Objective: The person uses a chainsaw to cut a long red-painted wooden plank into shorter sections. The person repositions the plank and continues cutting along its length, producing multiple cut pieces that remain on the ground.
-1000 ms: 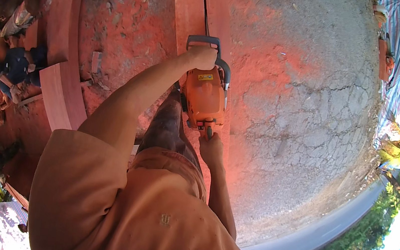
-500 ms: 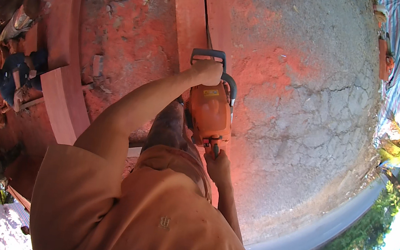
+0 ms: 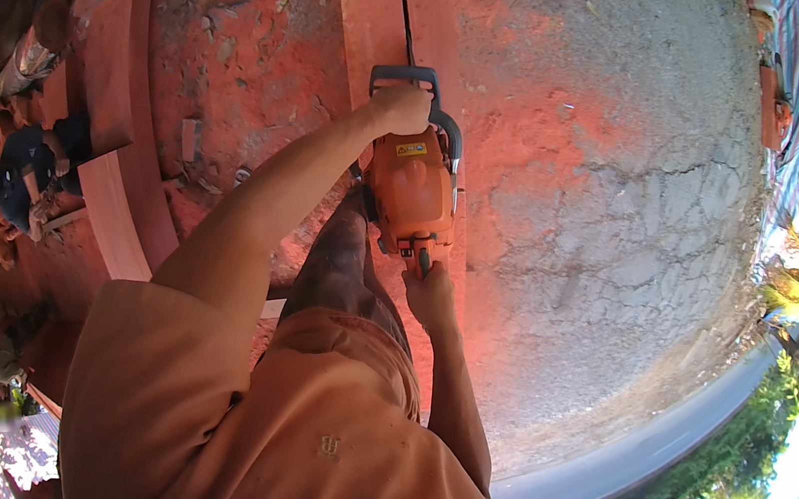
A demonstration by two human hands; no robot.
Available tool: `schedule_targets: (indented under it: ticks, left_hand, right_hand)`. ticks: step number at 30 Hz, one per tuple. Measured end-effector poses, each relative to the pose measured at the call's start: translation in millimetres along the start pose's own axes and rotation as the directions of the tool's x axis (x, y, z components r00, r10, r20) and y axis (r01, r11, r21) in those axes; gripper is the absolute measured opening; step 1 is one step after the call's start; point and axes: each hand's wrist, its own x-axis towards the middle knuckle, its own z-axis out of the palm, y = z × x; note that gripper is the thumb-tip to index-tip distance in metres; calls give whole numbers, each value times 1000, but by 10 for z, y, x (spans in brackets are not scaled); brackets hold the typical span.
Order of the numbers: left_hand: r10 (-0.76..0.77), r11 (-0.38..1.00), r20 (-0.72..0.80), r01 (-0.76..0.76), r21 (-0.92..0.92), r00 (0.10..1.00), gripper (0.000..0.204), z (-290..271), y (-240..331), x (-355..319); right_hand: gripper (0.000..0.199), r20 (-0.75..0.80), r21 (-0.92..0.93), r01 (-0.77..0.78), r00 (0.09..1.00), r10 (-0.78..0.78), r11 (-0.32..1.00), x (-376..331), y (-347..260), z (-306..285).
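An orange chainsaw (image 3: pixel 413 186) with a dark front handle is held out ahead of my body. My left hand (image 3: pixel 401 108) is closed round the front handle, its arm crossing from the left. Behind the motor, my right hand (image 3: pixel 432 296) grips the rear handle; its fingers are partly hidden. Beyond the saw, a dark narrow line runs up along a reddish wooden board (image 3: pixel 368 13). Whether that line is the guide bar, a cut or both, I cannot tell. My leg (image 3: pixel 337 262) stands just left of the saw.
Long reddish timbers (image 3: pixel 107 60) lie at the left, with a person in dark clothes (image 3: pixel 27 165) beside them. Red sawdust (image 3: pixel 527 125) covers the cracked ground. A striped tarp (image 3: pixel 796 110) hangs at far right; a paved road (image 3: pixel 631 482) curves at lower right.
The chainsaw has moved forward and slightly left, with both hands still on it. My arms reach farther ahead.
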Motion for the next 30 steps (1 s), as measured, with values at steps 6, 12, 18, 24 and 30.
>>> schedule_targets:
  ticks: [6, 12, 18, 24, 30]
  left_hand:
    - [51, 994, 85, -58, 87, 995, 44, -101, -43, 48]
    - [340, 902, -37, -315, 296, 940, 43, 200, -282, 217]
    - [140, 983, -2, -139, 116, 990, 44, 109, -222, 218]
    - [418, 801, 128, -432, 414, 899, 45, 111, -122, 119]
    - [54, 997, 142, -61, 48, 988, 52, 120, 28, 77]
  right_hand:
    - [36, 26, -6, -19, 999, 20, 1000, 111, -81, 28]
    - [34, 28, 19, -9, 1000, 8, 1000, 142, -103, -9]
    - [31, 15, 25, -15, 1000, 14, 1000, 97, -134, -32]
    - [33, 42, 7, -40, 998, 39, 999, -93, -100, -95]
    - [32, 32, 30, -44, 999, 43, 999, -278, -129, -169]
